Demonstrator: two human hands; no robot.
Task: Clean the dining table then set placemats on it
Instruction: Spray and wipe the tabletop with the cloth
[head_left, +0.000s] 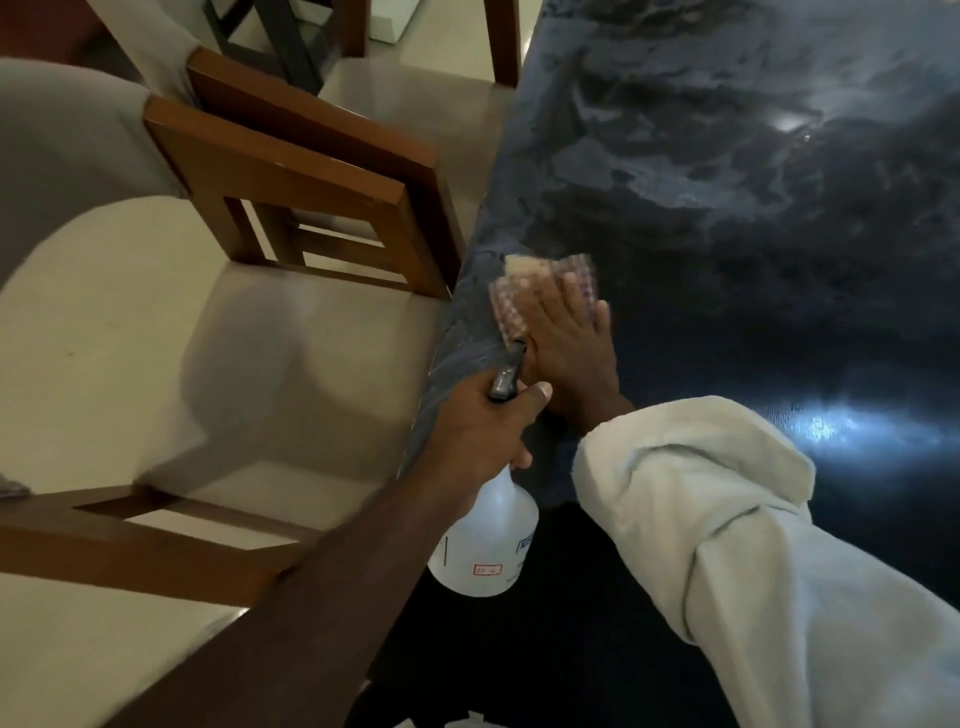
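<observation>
The checked cleaning cloth (519, 296) is pressed flat under the straightened fingers of the right hand (566, 338), at the left edge of the dark marble dining table (727, 182), whose long edge runs from near to far. A white spray bottle (488, 540) is gripped round the neck by the left hand (478, 431), just nearer along that edge. Most of the tabletop lies far and right of the cloth, so the right hand is judged better placed to wipe it.

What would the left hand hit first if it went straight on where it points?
Probably the right hand, pressed flat on the cloth just ahead of the spray bottle; their relative height is unclear.
</observation>
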